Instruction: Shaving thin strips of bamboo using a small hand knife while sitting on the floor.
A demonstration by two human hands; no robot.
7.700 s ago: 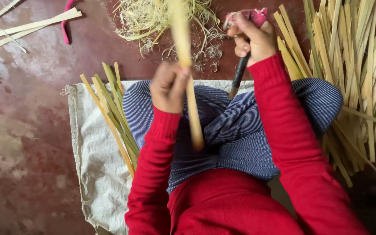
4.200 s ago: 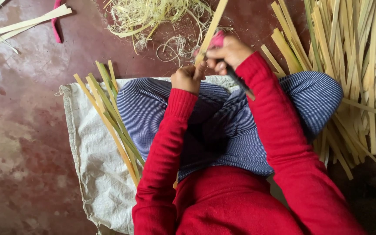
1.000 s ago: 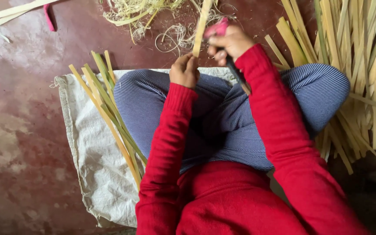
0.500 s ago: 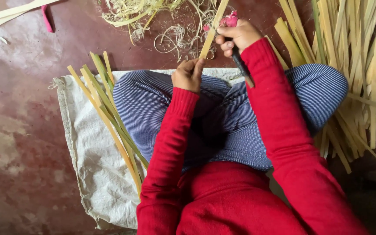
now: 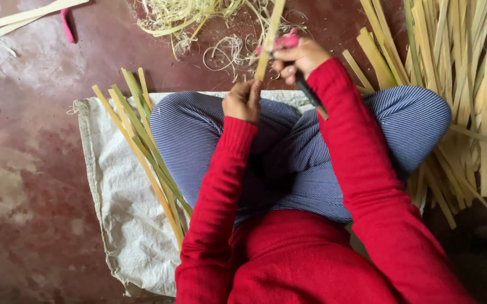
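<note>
Your left hand (image 5: 243, 101) is still clamping the bamboo strip (image 5: 268, 39); your right hand (image 5: 299, 56), fingers closed on the knife (image 5: 309, 93), is sliding nearer again.

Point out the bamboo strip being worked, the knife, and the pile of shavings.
bamboo strip (image 5: 267, 42), head view, on the mid length just above the left hand.
knife (image 5: 306, 92), head view, on the dark part below the right hand.
pile of shavings (image 5: 190, 11), head view, on the pale tangle's middle.

You sit on a pale cloth sack (image 5: 119, 225) spread over the reddish-brown floor (image 5: 23, 169), with bamboo strips (image 5: 142, 146) beside it, curly shavings (image 5: 198, 17) ahead, a larger strip pile (image 5: 468, 84) at right.
</note>
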